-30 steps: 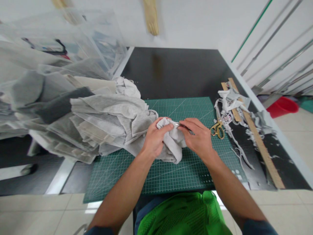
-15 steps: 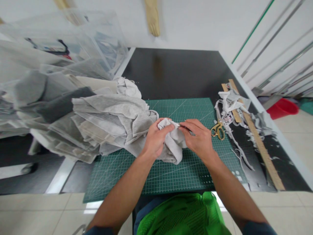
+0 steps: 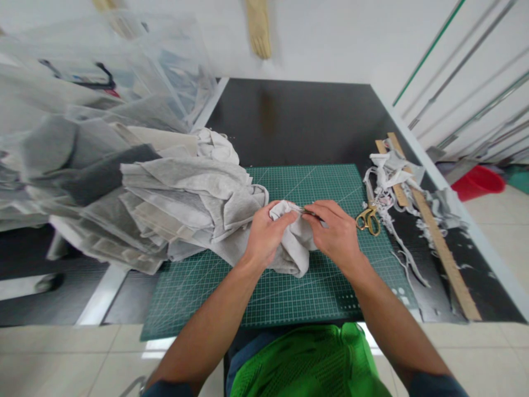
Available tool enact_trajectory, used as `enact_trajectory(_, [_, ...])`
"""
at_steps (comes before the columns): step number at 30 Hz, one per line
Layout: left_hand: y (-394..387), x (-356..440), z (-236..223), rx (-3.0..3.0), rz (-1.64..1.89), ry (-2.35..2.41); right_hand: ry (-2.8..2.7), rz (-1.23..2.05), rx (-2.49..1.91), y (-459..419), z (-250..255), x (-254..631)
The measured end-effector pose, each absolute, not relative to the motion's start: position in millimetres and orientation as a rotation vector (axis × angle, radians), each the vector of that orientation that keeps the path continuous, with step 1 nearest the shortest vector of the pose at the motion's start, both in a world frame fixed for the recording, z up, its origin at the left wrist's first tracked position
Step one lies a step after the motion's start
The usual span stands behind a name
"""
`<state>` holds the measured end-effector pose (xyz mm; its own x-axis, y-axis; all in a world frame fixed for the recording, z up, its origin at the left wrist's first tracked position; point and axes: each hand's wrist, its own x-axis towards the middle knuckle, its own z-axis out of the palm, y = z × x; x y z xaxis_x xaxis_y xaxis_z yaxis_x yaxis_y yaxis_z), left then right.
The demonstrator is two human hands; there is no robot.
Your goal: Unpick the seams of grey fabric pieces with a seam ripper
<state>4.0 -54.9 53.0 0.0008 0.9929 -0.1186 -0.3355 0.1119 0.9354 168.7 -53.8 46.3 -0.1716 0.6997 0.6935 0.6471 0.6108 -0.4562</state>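
My left hand (image 3: pixel 265 233) is closed on a bunched piece of grey cloth (image 3: pixel 295 249) above the green cutting mat (image 3: pixel 273 286). My right hand (image 3: pixel 335 233) is closed round a small thin metal tool (image 3: pixel 313 214) whose tip meets the cloth between my two thumbs. The cloth runs left into a heap of grey fabric (image 3: pixel 185 204) lying partly on the mat.
Gold-handled scissors (image 3: pixel 367 218) lie at the mat's right edge beside cloth scraps (image 3: pixel 390 176) and a long wooden ruler (image 3: pixel 438 242). Clear plastic bags of fabric (image 3: pixel 74 121) fill the left. A red bin (image 3: pixel 477 181) stands on the floor at right. The black table (image 3: pixel 297 118) stretches behind.
Hardly anything differs: both hands stay on the cloth, with only slight shifts of the fingers and the tool tip.
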Motion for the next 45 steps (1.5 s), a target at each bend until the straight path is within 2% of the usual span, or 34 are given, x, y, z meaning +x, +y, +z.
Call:
enact_trajectory(28, [-49.9, 1.4, 59.4, 0.379, 1.157, 0.878, -1.886, 0.016, -1.023, -54.3, 47.3, 170.0])
enact_trajectory(45, [-51.6, -0.4, 56.9, 0.485, 1.13, 0.886, -1.872, 0.03, -1.035, -54.9, 49.2, 168.7])
